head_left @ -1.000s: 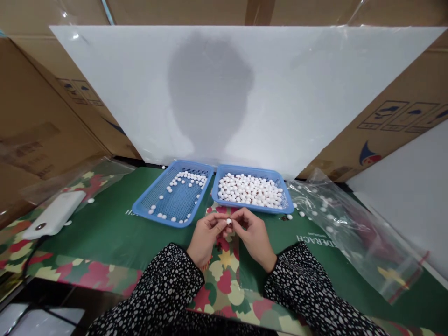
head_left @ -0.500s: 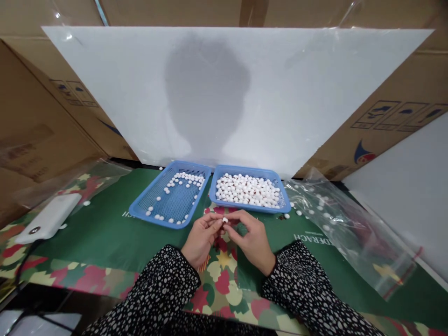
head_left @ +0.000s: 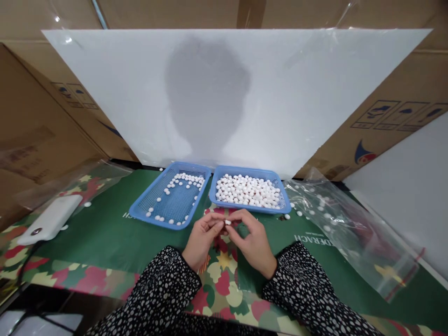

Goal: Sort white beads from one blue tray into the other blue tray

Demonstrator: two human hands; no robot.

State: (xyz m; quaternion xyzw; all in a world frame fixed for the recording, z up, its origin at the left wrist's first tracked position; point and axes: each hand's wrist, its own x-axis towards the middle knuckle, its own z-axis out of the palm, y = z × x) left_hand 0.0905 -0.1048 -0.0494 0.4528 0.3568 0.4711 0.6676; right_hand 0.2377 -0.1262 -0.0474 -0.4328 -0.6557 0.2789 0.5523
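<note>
In front of the two blue baskets my left hand [head_left: 203,237] and my right hand [head_left: 252,239] meet, fingertips pinched close together. A small white round piece [head_left: 227,222] shows between the thumb and forefinger of my right hand. The left thumb and forefinger are pressed together beside it, with a dark reddish-brown bit at their tips that is too small to make out. Just beyond my hands, the right basket [head_left: 250,208] is filled with similar white pieces, with reddish-brown spots among them. The left basket [head_left: 159,221] holds a looser scatter of white pieces, mostly along its edges.
A clear zip bag [head_left: 353,233] lies at the right, with loose white pieces beside or under it. At the left are a white device [head_left: 52,219] with a dark cable and another clear plastic sheet [head_left: 105,175]. A white board [head_left: 297,102] and cardboard boxes [head_left: 42,121] stand behind.
The small white piece between my fingertips has turned and shifted slightly to the right. My hands stay in nearly the same place, and the baskets have not moved.
</note>
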